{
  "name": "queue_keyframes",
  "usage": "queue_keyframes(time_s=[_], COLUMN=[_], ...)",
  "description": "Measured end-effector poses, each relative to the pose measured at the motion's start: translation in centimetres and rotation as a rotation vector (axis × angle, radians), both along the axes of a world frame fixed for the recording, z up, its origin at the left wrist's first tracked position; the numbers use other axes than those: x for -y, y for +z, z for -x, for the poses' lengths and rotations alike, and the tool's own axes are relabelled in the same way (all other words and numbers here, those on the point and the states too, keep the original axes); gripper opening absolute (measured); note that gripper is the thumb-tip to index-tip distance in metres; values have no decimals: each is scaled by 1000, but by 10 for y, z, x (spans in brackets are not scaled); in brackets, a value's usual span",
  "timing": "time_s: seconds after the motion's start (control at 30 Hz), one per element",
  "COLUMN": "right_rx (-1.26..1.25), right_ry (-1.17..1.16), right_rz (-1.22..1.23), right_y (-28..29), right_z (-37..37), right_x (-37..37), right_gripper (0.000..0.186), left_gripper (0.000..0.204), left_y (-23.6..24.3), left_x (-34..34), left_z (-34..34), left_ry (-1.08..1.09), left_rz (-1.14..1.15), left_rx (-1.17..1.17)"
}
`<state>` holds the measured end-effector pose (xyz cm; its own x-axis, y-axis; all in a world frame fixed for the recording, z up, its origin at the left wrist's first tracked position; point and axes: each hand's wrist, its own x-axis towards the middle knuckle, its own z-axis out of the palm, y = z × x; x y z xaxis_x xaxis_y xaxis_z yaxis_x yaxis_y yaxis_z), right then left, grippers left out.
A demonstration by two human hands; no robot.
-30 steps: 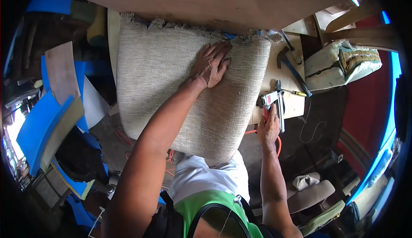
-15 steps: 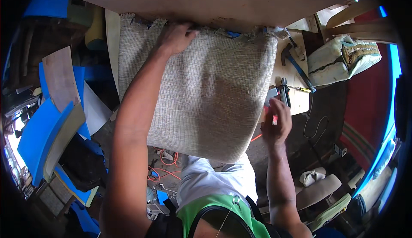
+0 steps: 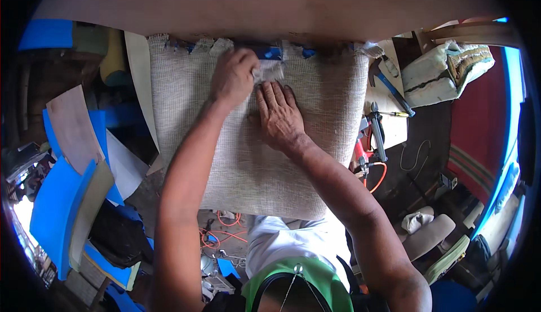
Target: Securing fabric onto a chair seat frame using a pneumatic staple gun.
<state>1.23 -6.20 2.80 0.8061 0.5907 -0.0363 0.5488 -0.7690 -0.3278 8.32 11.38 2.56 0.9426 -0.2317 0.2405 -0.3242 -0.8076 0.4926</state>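
Note:
A beige woven fabric cover lies over a cushion-like block in front of me. Its far edge is frayed, and blue material shows through gaps there. My left hand is closed on a loose fabric flap at that edge, pulled back toward me; the hand is slightly blurred. Just to its right, my right hand lies flat on the cover, fingers stretched out and tips close to the flap. Nothing is held in it.
A brown panel spans the far side. On the wooden board at right lie a hammer, pliers, a screwdriver and a red air tool with an orange hose. Blue foam sheets stack at left.
My right hand has left the tools at the right and come to lie on the fabric. My left hand has drawn a flap back, baring more blue. The red air tool now shows beside the pliers.

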Motion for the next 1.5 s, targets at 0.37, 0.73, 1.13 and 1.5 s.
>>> queue_keyframes(time_s=[0.37, 0.73, 1.13, 1.5], right_rx=[-132, -11, 34, 34], right_ry=[-51, -77, -120, -152], right_rz=[-112, -138, -132, -169], right_y=[-2, -12, -27, -34], right_z=[-26, -33, -65, -69], right_x=[-17, -16, -29, -38], right_gripper=[70, 71, 71, 71], left_gripper=[27, 18, 18, 20], left_y=[-12, -2, -54, -51], left_x=[-8, -8, -4, -6], left_z=[4, -34, -37, -42], left_ry=[149, 370, 351, 307], left_rz=[69, 111, -256, -274], left_rx=[41, -396, -43, -123])
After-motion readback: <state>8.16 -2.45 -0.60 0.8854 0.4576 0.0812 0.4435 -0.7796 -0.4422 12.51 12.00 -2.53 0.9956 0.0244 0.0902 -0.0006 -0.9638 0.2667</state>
